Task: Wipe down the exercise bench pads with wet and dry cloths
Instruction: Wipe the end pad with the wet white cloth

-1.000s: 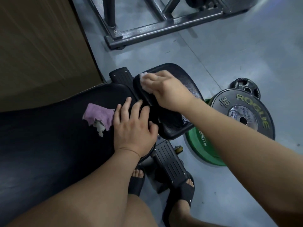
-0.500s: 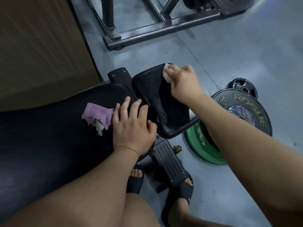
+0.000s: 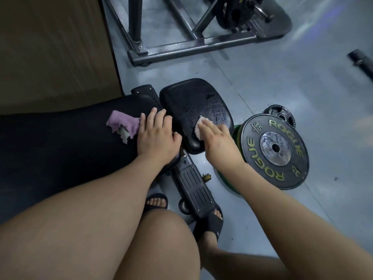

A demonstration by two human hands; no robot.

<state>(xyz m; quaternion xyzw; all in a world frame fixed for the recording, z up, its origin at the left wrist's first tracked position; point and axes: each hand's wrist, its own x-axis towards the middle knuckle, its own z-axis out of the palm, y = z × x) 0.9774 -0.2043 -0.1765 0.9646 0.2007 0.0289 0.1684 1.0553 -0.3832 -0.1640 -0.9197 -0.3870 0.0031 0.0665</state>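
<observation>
The small black seat pad point(image 3: 189, 102) of the bench shows wet streaks on its right side. My right hand point(image 3: 216, 138) lies flat on a pale pink cloth point(image 3: 198, 128), pressing it onto the near part of that pad. The long black back pad point(image 3: 60, 150) stretches off to the left. My left hand point(image 3: 157, 138) rests flat on its right end, fingers spread. A purple cloth point(image 3: 123, 124) lies crumpled on the back pad, just left of my left fingers.
A black 35 lb plate point(image 3: 276, 150) lies on a green plate point(image 3: 226, 178) on the grey floor right of the seat pad, with a small black plate point(image 3: 282, 116) behind. A steel rack base point(image 3: 191, 47) stands ahead. The bench foot point(image 3: 193, 190) is by my sandalled feet.
My right hand slid the pale cloth from the seat pad's far edge back to its near right part and now lies flat. The left hand and purple cloth stayed put.
</observation>
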